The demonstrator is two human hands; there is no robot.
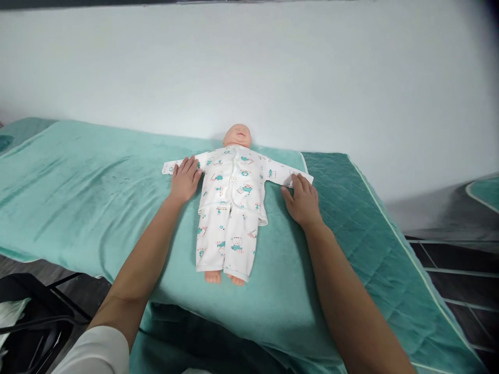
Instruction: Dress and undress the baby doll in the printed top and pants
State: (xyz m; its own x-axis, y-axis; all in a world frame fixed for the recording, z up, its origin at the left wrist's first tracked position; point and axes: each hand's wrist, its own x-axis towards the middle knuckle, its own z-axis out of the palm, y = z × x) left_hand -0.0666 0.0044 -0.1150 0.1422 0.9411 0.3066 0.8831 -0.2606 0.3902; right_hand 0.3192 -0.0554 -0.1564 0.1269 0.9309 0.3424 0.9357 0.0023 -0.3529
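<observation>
A baby doll (237,136) lies on its back, head toward the wall, dressed in a white printed jacket (234,179) and matching trousers (228,236). Both sleeves stretch out sideways, and the doll's bare feet (212,277) show below the trouser hems. My left hand (186,179) lies flat on the left-side sleeve, fingers extended. On the other side, my right hand (304,200) rests its fingertips on the end of the right-side sleeve (286,174), its thumb apart from the fingers. The doll's hands are hidden from view.
A light green blanket (97,192) covers the bed, with a darker quilted cover (362,249) at the right. Behind the bed stands a white wall (249,62). A black chair (35,311) is at the lower left, and white metal bars (460,271) show at the right.
</observation>
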